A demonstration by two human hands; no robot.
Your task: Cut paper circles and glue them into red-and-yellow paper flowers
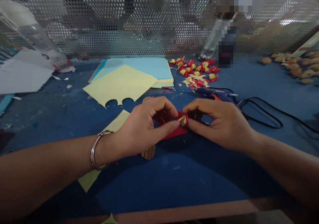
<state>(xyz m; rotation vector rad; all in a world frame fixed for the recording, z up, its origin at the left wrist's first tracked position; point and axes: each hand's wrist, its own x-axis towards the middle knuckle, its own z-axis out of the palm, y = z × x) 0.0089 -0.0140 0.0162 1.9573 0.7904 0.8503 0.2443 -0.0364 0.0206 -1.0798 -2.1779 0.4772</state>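
Note:
My left hand [146, 127] and my right hand [219, 122] meet over the middle of the blue table [174, 181]. Both pinch a small folded red and yellow paper piece [181, 120] between thumb and fingers. A flat piece of red paper [171, 133] lies under it, partly hidden by my left fingers. My left wrist carries a metal bangle [96, 151]. A yellow paper sheet [119, 83] with scalloped cut-outs lies just behind my hands. A second yellow strip [89, 179] runs under my left forearm.
A pile of finished red and yellow folded pieces [196, 72] sits behind my right hand. Stacked coloured sheets [149, 68] lie at the back centre. A black cable [261, 112] loops on the right. Tan pieces [296, 66] at far right. A perforated metal screen [124, 25] closes the back.

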